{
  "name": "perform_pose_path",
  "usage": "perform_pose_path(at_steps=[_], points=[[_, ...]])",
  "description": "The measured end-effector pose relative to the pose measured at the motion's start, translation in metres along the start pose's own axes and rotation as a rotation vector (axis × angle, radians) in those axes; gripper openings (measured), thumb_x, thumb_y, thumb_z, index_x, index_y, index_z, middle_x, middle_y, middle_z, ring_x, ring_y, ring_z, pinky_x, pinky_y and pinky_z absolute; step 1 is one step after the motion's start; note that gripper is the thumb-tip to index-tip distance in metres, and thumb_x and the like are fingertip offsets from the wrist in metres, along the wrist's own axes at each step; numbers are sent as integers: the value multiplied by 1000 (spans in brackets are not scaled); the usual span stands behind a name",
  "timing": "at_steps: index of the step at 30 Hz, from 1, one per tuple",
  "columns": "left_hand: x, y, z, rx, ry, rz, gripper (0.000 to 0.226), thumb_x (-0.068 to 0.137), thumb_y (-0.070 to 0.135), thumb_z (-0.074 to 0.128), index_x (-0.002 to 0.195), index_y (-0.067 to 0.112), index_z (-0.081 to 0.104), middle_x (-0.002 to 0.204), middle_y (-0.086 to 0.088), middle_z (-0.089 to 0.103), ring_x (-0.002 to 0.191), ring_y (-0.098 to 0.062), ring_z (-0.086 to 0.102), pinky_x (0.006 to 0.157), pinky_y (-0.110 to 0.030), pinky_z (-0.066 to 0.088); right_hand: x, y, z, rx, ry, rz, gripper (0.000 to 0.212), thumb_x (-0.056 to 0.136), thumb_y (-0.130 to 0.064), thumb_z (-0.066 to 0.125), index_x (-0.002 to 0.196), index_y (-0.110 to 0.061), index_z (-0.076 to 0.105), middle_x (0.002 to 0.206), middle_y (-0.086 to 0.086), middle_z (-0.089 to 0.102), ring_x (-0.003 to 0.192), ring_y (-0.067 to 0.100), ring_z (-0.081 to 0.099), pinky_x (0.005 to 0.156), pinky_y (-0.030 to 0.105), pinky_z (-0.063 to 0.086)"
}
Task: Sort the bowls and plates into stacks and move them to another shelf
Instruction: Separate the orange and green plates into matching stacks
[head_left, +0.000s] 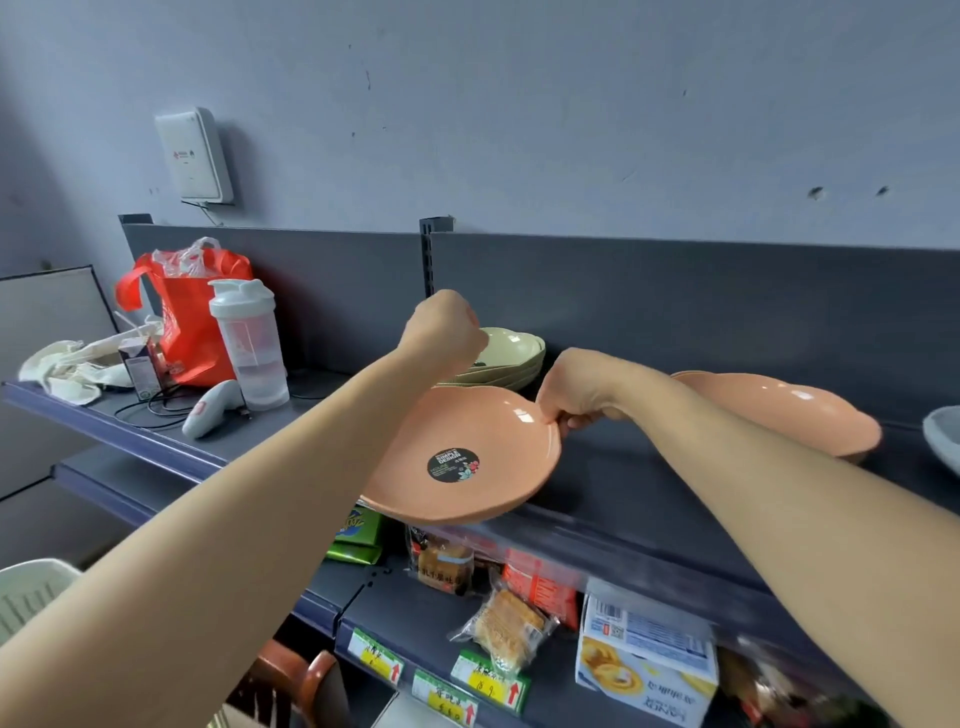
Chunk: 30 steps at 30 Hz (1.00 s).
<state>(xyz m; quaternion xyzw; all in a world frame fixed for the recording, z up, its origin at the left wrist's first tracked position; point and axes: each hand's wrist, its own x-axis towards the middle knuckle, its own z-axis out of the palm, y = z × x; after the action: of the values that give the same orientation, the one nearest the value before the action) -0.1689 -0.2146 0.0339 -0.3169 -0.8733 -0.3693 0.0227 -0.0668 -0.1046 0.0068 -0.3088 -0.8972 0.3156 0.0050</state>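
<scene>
The right hand (574, 395) pinches the far rim of a peach plate (467, 460), fingers curled over the edge, and holds it tilted above the front lip of the top shelf (649, 467), so that its near side overhangs the shelf below. A round black sticker (453, 466) sits in the plate's well; nothing else lies in it. The left hand (441, 338) is closed into a fist above the plate's far left rim, in front of a stack of pale green plates (506, 361); whether it grips anything cannot be told. The green stack stands against the dark back panel, just behind the held plate. To the right, a second peach dish (789, 410) rests on the shelf, partly hidden by the right forearm, and a pale grey dish (943, 439) shows at the frame's edge. The shelf's left end is crowded: a clear shaker bottle (249, 345), an orange bag (192, 322) with a plastic bag stuffed inside, a white handheld scanner (210, 415), a small carton (140, 366). Bare shelf lies between the held plate and the second peach dish. Packaged snacks (509, 623) fill the lower shelf.
</scene>
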Motion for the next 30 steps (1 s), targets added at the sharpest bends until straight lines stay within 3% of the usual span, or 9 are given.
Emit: perform_pose_path(at_steps=[4, 8, 13, 16, 19, 21, 24, 27, 30], points=[[-23, 44, 10, -6, -9, 119, 19, 86, 8, 56, 99, 1, 69, 89, -12, 66, 77, -30, 59, 74, -33, 51, -27, 28, -35, -1, 94, 27, 16, 75, 2, 54, 64, -6, 63, 55, 7, 59, 35, 11, 50, 40, 12, 38], [-40, 93, 26, -56, -12, 245, 18, 86, 8, 56, 99, 5, 68, 96, -8, 67, 86, -28, 61, 70, -27, 46, -61, 70, -82, 99, 252, 119, 16, 79, 6, 51, 71, -2, 63, 60, 11, 59, 46, 16, 48, 46, 20, 37], [-51, 133, 50, -109, -21, 312, 20, 86, 13, 57, 102, 10, 69, 110, -7, 68, 101, -27, 62, 77, -28, 46, -86, 132, -134, 182, 530, 288, 11, 80, 6, 54, 78, 1, 64, 61, 13, 60, 39, 15, 51, 40, 22, 38], [-50, 141, 68, -86, -73, 309, 20, 86, 13, 58, 102, 8, 69, 110, -9, 68, 102, -29, 62, 78, -29, 47, -92, 164, -146, 222, 622, 390, 10, 81, 5, 53, 82, 1, 63, 69, 16, 63, 27, 14, 51, 34, 17, 36], [-47, 139, 86, -27, -150, 295, 16, 85, 11, 58, 97, 8, 68, 99, -8, 66, 90, -29, 60, 71, -27, 41, -91, 185, -143, 258, 653, 461, 12, 84, 2, 50, 85, 0, 62, 67, 17, 62, 26, 15, 51, 30, 14, 33], [-44, 135, 96, 11, -186, 275, 7, 84, 9, 57, 85, 13, 62, 86, -7, 58, 76, -26, 49, 68, -27, 39, -88, 194, -138, 252, 673, 487, 14, 85, 0, 51, 89, 1, 64, 70, 18, 66, 32, 17, 53, 30, 14, 35], [-39, 128, 109, 53, -221, 260, 10, 83, 9, 58, 81, 16, 52, 81, -6, 51, 74, -21, 41, 66, -29, 37, -81, 205, -132, 272, 674, 516, 15, 87, -2, 50, 92, 1, 63, 68, 19, 65, 32, 17, 52, 30, 14, 36], [-35, 125, 118, 76, -248, 266, 10, 82, 9, 59, 79, 15, 52, 81, -6, 51, 73, -21, 41, 64, -29, 37, -75, 207, -133, 292, 601, 553, 11, 88, -5, 54, 94, 0, 62, 61, 14, 59, 44, 18, 49, 36, 19, 37], [-32, 126, 124, 73, -263, 283, 8, 83, 9, 59, 79, 15, 54, 82, -6, 53, 73, -23, 42, 64, -29, 38, -74, 206, -133, 240, 568, 588, 10, 89, -12, 61, 93, -5, 58, 67, 11, 56, 62, 21, 54, 48, 23, 41]])
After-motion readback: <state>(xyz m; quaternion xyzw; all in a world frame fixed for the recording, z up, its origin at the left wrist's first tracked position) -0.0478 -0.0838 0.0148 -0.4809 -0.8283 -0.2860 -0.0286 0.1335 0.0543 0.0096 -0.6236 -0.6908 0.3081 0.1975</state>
